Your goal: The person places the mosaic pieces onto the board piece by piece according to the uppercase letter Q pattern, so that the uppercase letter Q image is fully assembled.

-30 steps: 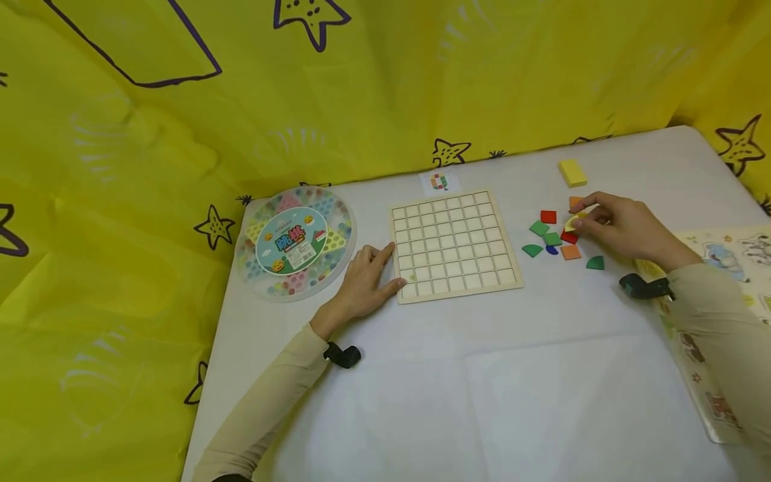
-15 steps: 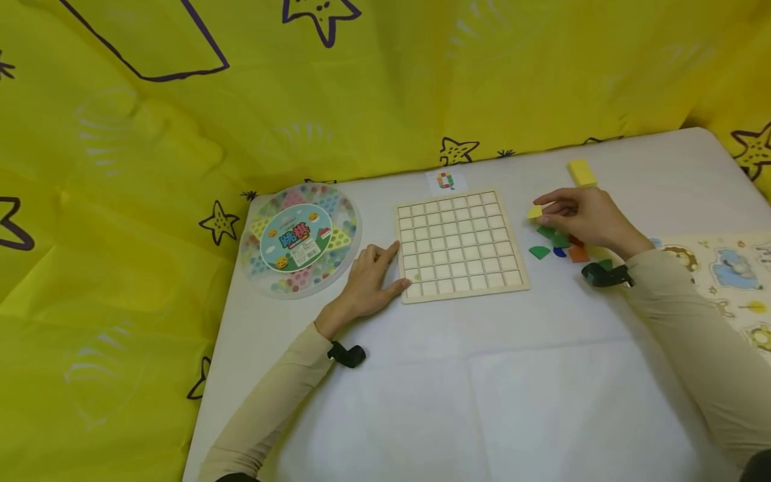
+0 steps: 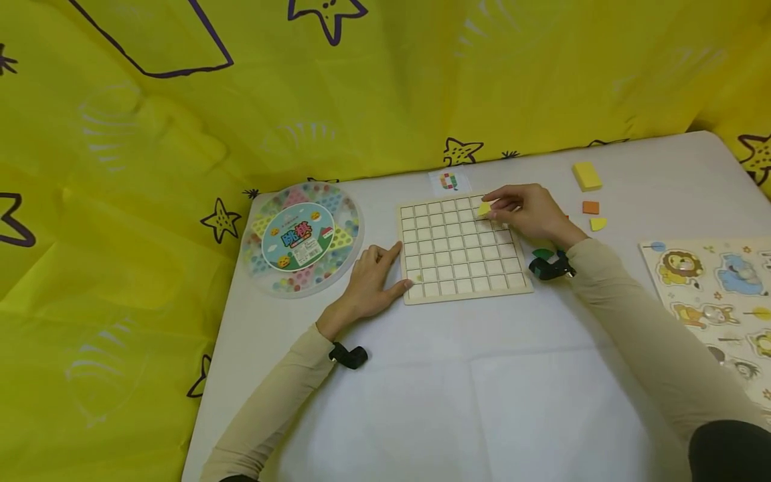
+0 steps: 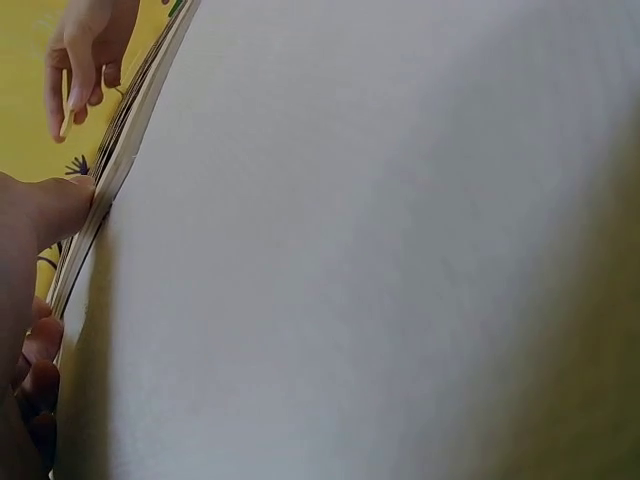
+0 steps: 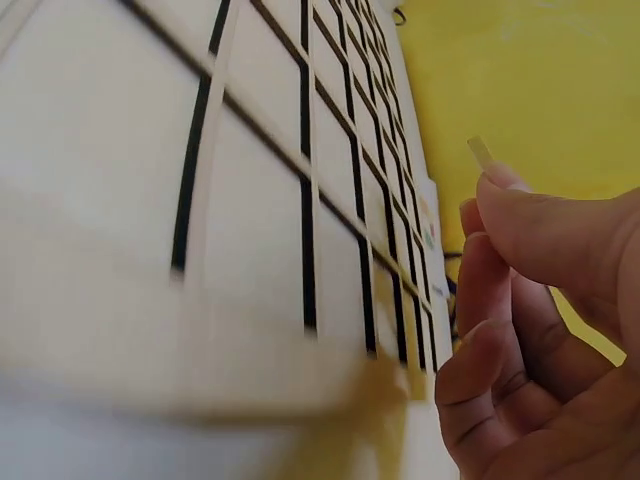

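My right hand (image 3: 530,211) pinches a small yellow tile (image 3: 484,210) between thumb and fingertips, over the upper right corner of a wooden grid board (image 3: 460,246). In the right wrist view the yellow tile (image 5: 480,152) appears as a thin edge, raised beside the board's squares. At the board's left rim rests my left hand (image 3: 369,284), its index finger and thumb spread and touching the frame. The left wrist view has the left thumb (image 4: 68,208) on the rim and the other fingers bent low alongside. The grid squares look pale and bare.
Behind the board lies a card with a coloured Q (image 3: 448,181). Left stands a round Chinese checkers box (image 3: 298,237). To the right are a yellow block (image 3: 587,176), an orange tile (image 3: 591,207), another yellow tile (image 3: 598,224), a partly hidden green tile (image 3: 543,254) and an animal puzzle (image 3: 711,281).
My right hand has carried the yellow tile leftward from the loose tiles to above the board's upper right corner. The left hand has stayed at the board's left rim.
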Motion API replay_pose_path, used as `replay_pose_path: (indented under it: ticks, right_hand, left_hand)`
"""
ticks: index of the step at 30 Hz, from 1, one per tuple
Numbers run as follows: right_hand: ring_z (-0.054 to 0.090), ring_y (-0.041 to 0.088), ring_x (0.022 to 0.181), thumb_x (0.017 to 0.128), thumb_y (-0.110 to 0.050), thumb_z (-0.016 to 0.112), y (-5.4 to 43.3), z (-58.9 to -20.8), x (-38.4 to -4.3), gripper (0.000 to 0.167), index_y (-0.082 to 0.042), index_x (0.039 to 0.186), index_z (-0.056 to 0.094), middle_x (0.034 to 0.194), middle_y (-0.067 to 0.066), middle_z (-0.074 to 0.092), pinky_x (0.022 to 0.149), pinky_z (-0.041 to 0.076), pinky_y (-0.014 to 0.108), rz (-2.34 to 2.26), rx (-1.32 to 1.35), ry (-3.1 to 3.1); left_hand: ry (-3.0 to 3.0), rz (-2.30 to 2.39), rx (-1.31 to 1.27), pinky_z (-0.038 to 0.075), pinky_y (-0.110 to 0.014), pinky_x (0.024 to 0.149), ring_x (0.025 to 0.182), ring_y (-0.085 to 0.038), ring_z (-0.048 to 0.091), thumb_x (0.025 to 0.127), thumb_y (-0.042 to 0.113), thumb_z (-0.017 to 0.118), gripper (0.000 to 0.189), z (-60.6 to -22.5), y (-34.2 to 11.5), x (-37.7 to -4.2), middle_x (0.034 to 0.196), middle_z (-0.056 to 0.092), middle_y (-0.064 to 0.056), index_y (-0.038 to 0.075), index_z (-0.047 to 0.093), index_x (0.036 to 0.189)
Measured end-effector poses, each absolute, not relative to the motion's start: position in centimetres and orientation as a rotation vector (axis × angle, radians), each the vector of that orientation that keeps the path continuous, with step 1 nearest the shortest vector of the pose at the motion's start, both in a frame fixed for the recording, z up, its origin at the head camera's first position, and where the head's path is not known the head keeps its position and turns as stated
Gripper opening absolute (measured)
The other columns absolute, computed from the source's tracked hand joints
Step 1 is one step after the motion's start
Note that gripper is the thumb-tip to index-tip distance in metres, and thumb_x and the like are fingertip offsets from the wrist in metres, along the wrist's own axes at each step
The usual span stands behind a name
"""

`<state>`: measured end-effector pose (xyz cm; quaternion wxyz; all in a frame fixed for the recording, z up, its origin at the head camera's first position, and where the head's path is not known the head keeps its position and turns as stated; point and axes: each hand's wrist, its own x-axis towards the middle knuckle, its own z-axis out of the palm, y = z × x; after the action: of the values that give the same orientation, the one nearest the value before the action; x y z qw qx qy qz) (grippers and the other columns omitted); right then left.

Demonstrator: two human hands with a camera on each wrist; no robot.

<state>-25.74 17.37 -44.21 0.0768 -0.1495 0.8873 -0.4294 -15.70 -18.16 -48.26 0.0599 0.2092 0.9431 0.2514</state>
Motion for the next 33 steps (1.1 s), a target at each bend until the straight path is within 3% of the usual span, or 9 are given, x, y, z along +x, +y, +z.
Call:
replay_pose_path:
  ticks: [14,20,30,33]
  right_hand:
    - [0.069,0.024,0.096,0.097,-0.018,0.079,11.9,-45.2,-27.5,0.032,-0.006,0.127,0.077,0.109,0.017,0.076,0.080,0.047,0.019,-1.332,-0.525,2.578]
    - [0.069,0.025,0.097,0.096,-0.018,0.080,10.7,-45.3,-27.9,0.030,-0.006,0.125,0.079,0.117,0.018,0.078,0.081,0.048,0.025,-1.303,-0.580,2.587]
    - [0.069,0.010,0.087,0.095,-0.016,0.081,9.9,-45.6,-28.2,0.026,-0.007,0.119,0.082,0.114,0.015,0.079,0.077,0.051,0.022,-1.254,-0.570,2.574]
    - [0.070,0.011,0.088,0.096,-0.015,0.080,9.8,-45.5,-28.2,0.026,-0.005,0.120,0.081,0.114,0.016,0.079,0.078,0.051,0.021,-1.238,-0.574,2.567]
  left_hand:
    - [2.848,0.750,0.619,0.035,-0.041,0.091,0.108,-0.027,0.045,0.103,0.044,0.067,0.083,-48.4,-18.3,-15.7,0.130,0.049,-0.015,0.010,0.030,0.168]
    - [2.843,0.759,0.615,0.035,-0.041,0.092,0.110,-0.027,0.044,0.103,0.045,0.066,0.083,-48.4,-18.3,-15.8,0.131,0.048,-0.014,0.011,0.029,0.169]
    - [2.842,0.755,0.603,0.035,-0.041,0.093,0.111,-0.027,0.044,0.103,0.044,0.066,0.082,-48.4,-18.3,-15.8,0.131,0.048,-0.014,0.011,0.029,0.169]
    - [2.844,0.760,0.597,0.035,-0.041,0.093,0.111,-0.027,0.044,0.103,0.043,0.067,0.082,-48.3,-18.3,-15.8,0.130,0.048,-0.013,0.011,0.030,0.168]
